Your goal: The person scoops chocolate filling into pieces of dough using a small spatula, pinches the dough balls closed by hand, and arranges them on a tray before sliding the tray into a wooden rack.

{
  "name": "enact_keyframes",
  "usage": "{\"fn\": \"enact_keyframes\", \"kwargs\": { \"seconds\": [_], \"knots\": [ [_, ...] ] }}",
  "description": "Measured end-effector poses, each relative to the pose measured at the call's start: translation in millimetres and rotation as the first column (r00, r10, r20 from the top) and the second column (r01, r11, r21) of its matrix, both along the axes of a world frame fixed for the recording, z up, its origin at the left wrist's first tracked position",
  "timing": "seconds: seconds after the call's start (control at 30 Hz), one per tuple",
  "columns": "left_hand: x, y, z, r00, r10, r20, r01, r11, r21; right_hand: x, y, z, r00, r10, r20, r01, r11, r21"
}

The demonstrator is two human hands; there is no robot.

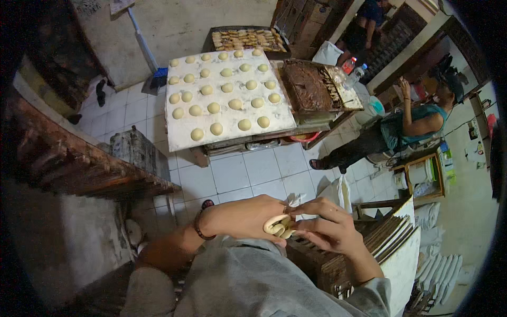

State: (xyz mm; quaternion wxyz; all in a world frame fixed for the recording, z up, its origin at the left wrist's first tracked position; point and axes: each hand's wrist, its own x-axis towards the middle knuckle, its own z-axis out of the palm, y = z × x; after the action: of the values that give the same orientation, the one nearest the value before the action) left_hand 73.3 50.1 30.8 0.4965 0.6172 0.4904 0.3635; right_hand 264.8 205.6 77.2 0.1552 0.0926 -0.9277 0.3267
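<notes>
Our left hand (244, 217) is closed around a cream-coloured folded piece (275, 227), its back turned up and a dark bracelet (198, 226) at the wrist. The fingertips of our right hand (327, 224) meet the right side of that piece, fingers bent; we cannot tell whether they pinch it or only touch it. The piece looks like dough, with its open end facing us and a curled layer inside the outer rim. We have it in front of our grey shirt (237, 280), off the bench (199, 158) and well apart from its near edge.

On the bench lies a white board (179, 141), reaching out over the near edge. Rounded dough balls (213, 108) sit on it in rough rows, apart from each other, with 4 in the row nearest its near edge. Right of the board's right edge, we see a tray of brown filling (306, 84), and towards the bench's far right corner stand 2 plastic bottles, a red-capped bottle (348, 65) and a blue-capped bottle (360, 71). Beyond the board's far edge is a dark tray of browned pastries (247, 40). A red basin (304, 138) shows beneath the bench, near its right end. To the right stands a co-worker (409, 127) in a teal top, both feet on the tiled floor (231, 173).
</notes>
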Motion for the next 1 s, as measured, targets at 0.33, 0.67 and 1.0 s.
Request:
{"fn": "enact_keyframes", "kwargs": {
  "seconds": [0.33,0.67,1.0],
  "knots": [
    [32.3,2.5,17.8,0.977,0.184,-0.111,-0.180,0.983,0.039,19.1,-1.5,-2.6,0.972,-0.170,0.164,0.192,0.973,-0.131],
    [37.0,7.2,10.2,0.983,0.183,-0.012,-0.183,0.983,-0.021,24.7,3.0,-14.0,0.996,-0.085,-0.021,0.084,0.996,-0.019],
    [62.1,10.8,11.8,0.900,0.433,-0.052,-0.433,0.901,0.012,24.1,0.8,-9.3,0.973,-0.191,0.127,0.202,0.976,-0.077]
  ]
}}
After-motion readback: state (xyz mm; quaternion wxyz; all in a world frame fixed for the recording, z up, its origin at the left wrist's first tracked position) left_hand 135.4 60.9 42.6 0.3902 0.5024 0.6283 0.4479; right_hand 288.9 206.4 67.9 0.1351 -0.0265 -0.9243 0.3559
